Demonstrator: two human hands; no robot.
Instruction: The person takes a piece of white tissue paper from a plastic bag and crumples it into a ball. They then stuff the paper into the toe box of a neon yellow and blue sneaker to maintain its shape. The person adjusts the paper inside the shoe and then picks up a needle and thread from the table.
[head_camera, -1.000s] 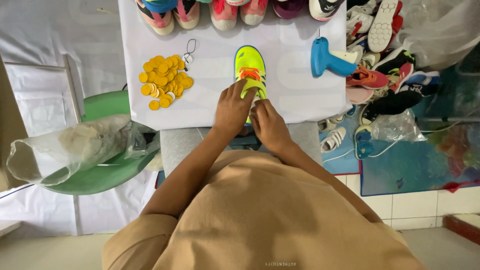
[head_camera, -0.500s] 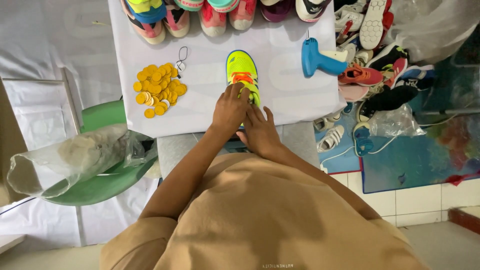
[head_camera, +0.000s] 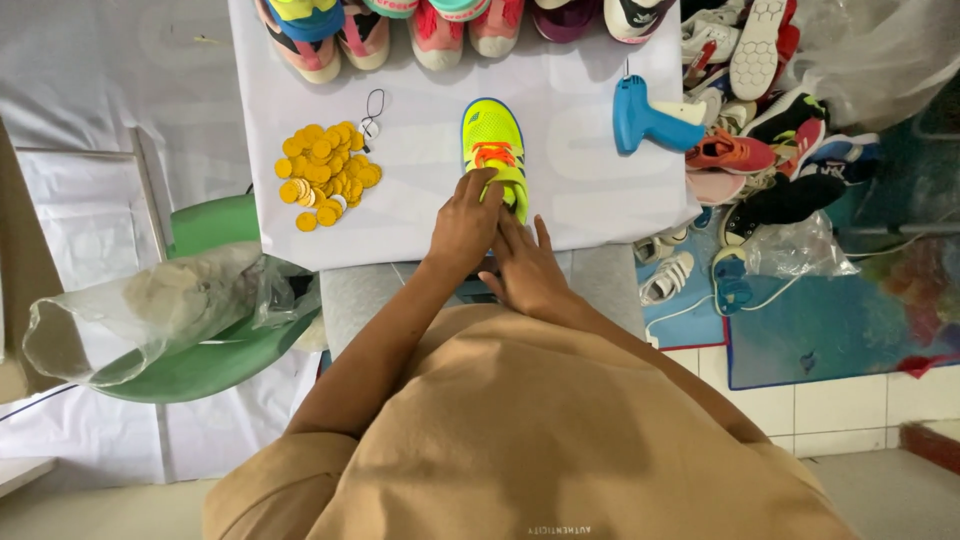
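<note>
Item: neon yellow child's shoe (head_camera: 493, 150), table (head_camera: 420, 215) centre, long axis 12–6, toe at 12 | Left hand (head_camera: 464, 225): closed over heel end, gripping, nearer | Right hand (head_camera: 528, 270): fingers spread flat, touching the shoe at 5 | Yellow tokens (head_camera: 325, 175) at 9; blue glue gun (head_camera: 650, 115) at 3.

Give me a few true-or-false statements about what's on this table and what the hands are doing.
1. Both hands are on the neon shoe. True: the left hand grips its heel end and the right hand touches it beside.
2. The yellow discs lie right of the shoe. False: they lie to its left.
3. The blue tool is in the right hand. False: it lies untouched on the table.
4. More shoes line the table's far edge. True.
</note>
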